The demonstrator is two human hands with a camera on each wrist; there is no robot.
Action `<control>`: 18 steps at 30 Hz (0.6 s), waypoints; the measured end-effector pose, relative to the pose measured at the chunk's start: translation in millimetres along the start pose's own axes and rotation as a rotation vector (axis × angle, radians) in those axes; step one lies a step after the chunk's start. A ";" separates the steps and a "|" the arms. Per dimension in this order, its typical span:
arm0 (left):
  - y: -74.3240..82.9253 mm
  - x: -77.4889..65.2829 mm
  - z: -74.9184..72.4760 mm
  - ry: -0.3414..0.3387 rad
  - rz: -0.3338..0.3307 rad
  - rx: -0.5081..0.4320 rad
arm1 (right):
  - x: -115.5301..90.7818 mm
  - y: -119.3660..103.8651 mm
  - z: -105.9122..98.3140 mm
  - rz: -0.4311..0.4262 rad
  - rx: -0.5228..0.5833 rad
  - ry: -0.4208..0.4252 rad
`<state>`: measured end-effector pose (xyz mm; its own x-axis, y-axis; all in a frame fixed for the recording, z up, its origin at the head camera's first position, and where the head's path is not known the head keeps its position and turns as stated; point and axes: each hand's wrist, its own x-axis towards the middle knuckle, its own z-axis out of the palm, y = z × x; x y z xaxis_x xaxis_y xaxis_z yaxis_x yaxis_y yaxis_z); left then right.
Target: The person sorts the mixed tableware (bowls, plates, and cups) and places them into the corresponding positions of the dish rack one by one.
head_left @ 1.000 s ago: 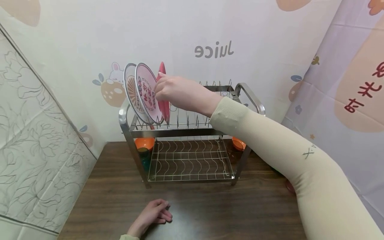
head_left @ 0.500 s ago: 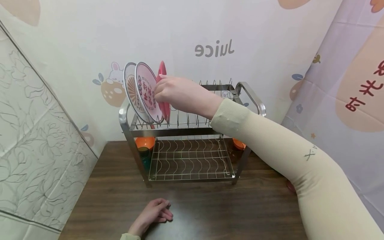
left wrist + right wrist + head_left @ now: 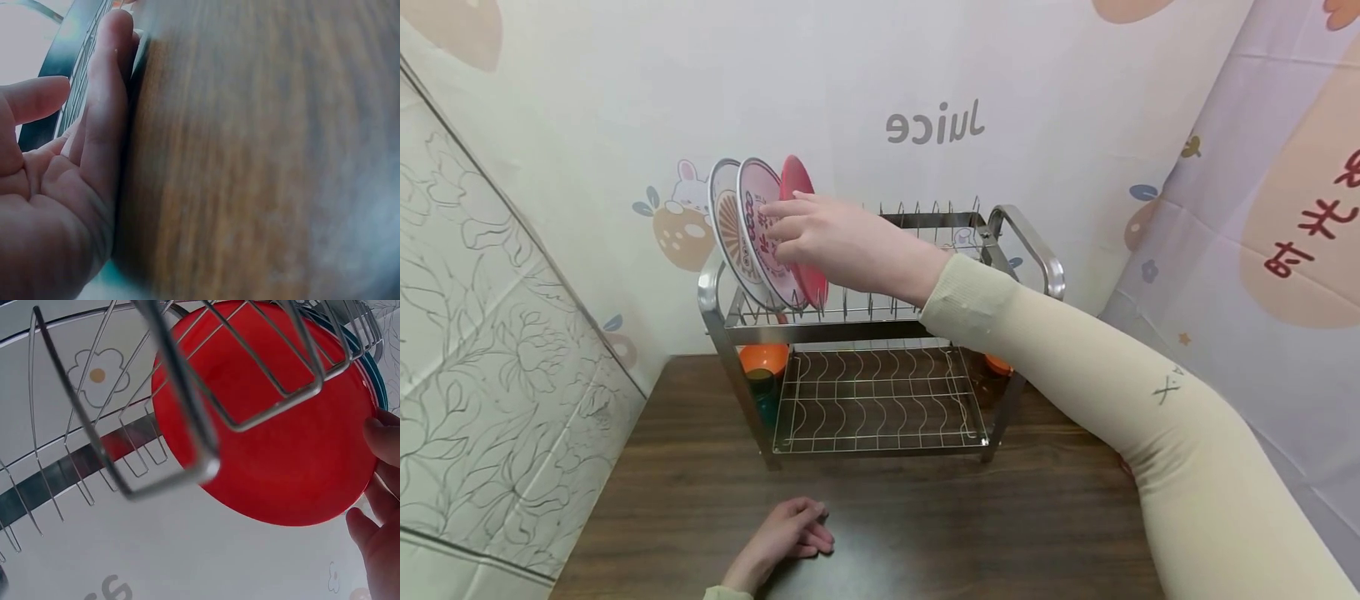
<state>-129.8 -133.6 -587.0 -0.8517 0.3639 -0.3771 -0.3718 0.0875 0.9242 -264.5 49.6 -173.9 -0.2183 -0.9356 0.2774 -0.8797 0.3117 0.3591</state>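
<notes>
We see the red plate [image 3: 281, 462] standing on edge in the upper tier of the metal rack [image 3: 842, 332], toward its left end, its top leaning left. Just to its left stand a pink-printed plate [image 3: 775, 273] and, at the far left, a white plate with a fan pattern [image 3: 722, 183].

The right hand [image 3: 842, 242] is at the right side of the red plate, with its fingers loosely extended and spread, reaching left across it; we cannot tell whether they touch its rim. The left hand [image 3: 786, 529] rests on the brown table [image 3: 962, 525], on the near side of the rack, its fingers relaxed and gently bent.

To the left of the wire lower shelf [image 3: 880, 398] we find a green cup [image 3: 765, 402] with an orange bowl [image 3: 765, 358] just beyond it. Another orange bowl [image 3: 997, 365] shows at the right, partly hidden.
</notes>
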 end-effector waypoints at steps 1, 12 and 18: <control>-0.2 0.0 -0.1 0.002 0.001 -0.001 | 0.6 -0.4 0.8 -0.003 -0.007 -0.004; -1.9 -0.6 -0.7 -0.001 0.014 -0.003 | -3.7 -4.3 6.3 0.011 -0.005 0.032; -1.2 -1.1 -1.0 0.004 0.015 -0.003 | -8.6 -5.2 2.4 0.019 0.045 0.062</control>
<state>-128.8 -135.0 -587.7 -0.8588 0.3610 -0.3636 -0.3602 0.0793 0.9295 -259.1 55.6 -180.3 -0.2102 -0.9170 0.3390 -0.8941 0.3206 0.3127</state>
